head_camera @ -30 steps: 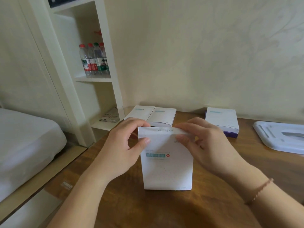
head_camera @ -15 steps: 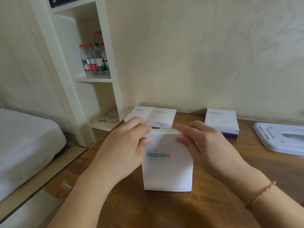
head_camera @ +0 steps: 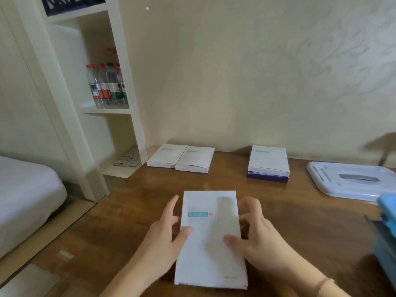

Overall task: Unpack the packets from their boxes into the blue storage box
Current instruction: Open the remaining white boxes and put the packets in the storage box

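Brown wooden tabletop (head_camera: 137, 211) fills the lower frame below a cream wall. Nearest the camera, a flat white cardboard packet box with a teal label (head_camera: 210, 243) is tilted back, face up, between both hands. The left hand (head_camera: 165, 239) grips its left edge, thumb on the face and fingers behind. The right hand (head_camera: 255, 239) grips the right edge in the same manner. A blue plastic storage box (head_camera: 387, 232) sits at the right edge, only partly in view. Beyond it lies a white plastic lid (head_camera: 351, 181). Against the wall, two white boxes lying side by side (head_camera: 182, 157) are touching; a white box on a purple box (head_camera: 267, 161) stands well apart to the right. Left of the table, a white shelf unit (head_camera: 120, 116) holds clear water bottles (head_camera: 107, 86).
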The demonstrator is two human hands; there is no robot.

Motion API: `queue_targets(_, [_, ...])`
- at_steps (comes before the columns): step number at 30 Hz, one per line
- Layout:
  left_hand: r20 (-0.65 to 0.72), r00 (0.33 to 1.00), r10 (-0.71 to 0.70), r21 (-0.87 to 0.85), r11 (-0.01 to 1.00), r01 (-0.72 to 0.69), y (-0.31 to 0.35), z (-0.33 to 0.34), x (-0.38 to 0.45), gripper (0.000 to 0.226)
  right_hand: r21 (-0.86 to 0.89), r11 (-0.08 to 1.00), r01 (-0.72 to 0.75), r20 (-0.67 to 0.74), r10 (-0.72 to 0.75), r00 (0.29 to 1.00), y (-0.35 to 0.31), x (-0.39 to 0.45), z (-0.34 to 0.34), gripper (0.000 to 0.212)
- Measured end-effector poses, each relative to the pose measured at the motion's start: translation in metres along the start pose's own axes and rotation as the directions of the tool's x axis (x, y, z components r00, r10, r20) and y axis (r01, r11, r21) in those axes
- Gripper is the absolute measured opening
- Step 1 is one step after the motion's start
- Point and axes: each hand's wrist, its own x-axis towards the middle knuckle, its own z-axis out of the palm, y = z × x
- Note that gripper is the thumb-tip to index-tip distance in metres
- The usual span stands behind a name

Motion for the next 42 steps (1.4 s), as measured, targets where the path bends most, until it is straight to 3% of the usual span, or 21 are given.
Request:
queue_targets(2, [-0.053, 0.998, 0.034, -0.032, 0.999, -0.036, 0.001, 0.016, 0.007, 0.070, 0.054, 0.997, -0.047, -0.064, 0.051, 0.997, 0.015, 0.000, -0.003, 0.056])
queue_targets(5, [-0.064, 0.992, 0.107, -0.331, 0.936, -0.122, 0.028, 0.024, 0.037, 0.059, 0.291, 0.957, -0.024, -0.307, 0.117, 0.944, 0.015, 0.020, -0.020, 0.050])
queue_targets(8, [0.072, 0.936, 0.345, -0.491, 0.829, -0.268, 0.072, 0.035, 0.078, 0.089, 0.314, 0.943, 0.109, -0.634, 0.123, 0.763, 0.010, 0.055, -0.049, 0.038])
queue_targets(10, [0.076, 0.890, 0.449, -0.450, 0.812, -0.372, 0.097, 0.048, 0.110, 0.101, 0.325, 0.935, 0.142, -0.747, 0.162, 0.645, 0.011, 0.079, -0.067, 0.032])
queue_targets(11, [0.055, 0.879, 0.474, -0.441, 0.801, -0.405, 0.106, 0.056, 0.129, 0.102, 0.343, 0.926, 0.157, -0.759, 0.174, 0.628, 0.013, 0.091, -0.076, 0.033])
queue_targets(14, [0.003, 0.890, 0.456, -0.455, 0.793, -0.404, 0.123, 0.080, 0.182, 0.089, 0.318, 0.941, 0.117, -0.648, 0.125, 0.752, 0.028, 0.120, -0.098, 0.066])
queue_targets(17, [0.044, 0.898, 0.438, -0.454, 0.809, -0.373, 0.132, 0.103, 0.216, 0.081, 0.057, 0.986, -0.157, -0.568, 0.162, 0.807, 0.048, 0.136, -0.117, 0.102])
queue_targets(23, [0.090, 0.906, 0.413, -0.401, 0.848, -0.347, 0.136, 0.136, 0.253, 0.073, 0.020, 0.975, -0.221, -0.573, 0.193, 0.796, 0.090, 0.162, -0.116, 0.099])
queue_targets(29, [0.170, 0.922, 0.349, -0.219, 0.925, -0.310, 0.132, 0.149, 0.271, 0.096, 0.026, 0.959, -0.282, -0.678, 0.224, 0.700, 0.108, 0.171, -0.106, 0.084])
queue_targets(33, [0.229, 0.918, 0.325, -0.126, 0.944, -0.303, 0.125, 0.150, 0.271, 0.093, -0.016, 0.951, -0.309, -0.681, 0.215, 0.700, 0.107, 0.174, -0.106, 0.084])
queue_targets(35, [0.144, 0.911, 0.386, 0.078, 0.914, -0.399, 0.111, 0.136, 0.273, 0.086, -0.059, 0.941, -0.332, -0.700, 0.198, 0.686, 0.101, 0.172, -0.108, 0.084])
queue_targets(37, [-0.064, 0.888, 0.456, 0.419, 0.820, -0.390, 0.088, 0.109, 0.283, 0.079, -0.124, 0.955, -0.269, -0.798, 0.065, 0.600, 0.088, 0.168, -0.104, 0.071])
queue_targets(39, [-0.129, 0.910, 0.393, 0.620, 0.749, -0.235, 0.058, 0.080, 0.291, 0.081, -0.225, 0.972, -0.067, -0.844, -0.160, 0.511, 0.066, 0.165, -0.086, 0.052])
queue_targets(40, [-0.107, 0.948, 0.300, 0.656, 0.737, -0.160, 0.044, 0.069, 0.292, 0.086, -0.280, 0.960, 0.018, -0.818, -0.248, 0.520, 0.054, 0.166, -0.072, 0.045])
queue_targets(42, [-0.023, 0.993, 0.115, 0.648, 0.758, -0.073, 0.023, 0.059, 0.284, 0.091, -0.363, 0.923, 0.130, -0.664, -0.354, 0.658, 0.033, 0.170, -0.036, 0.037])
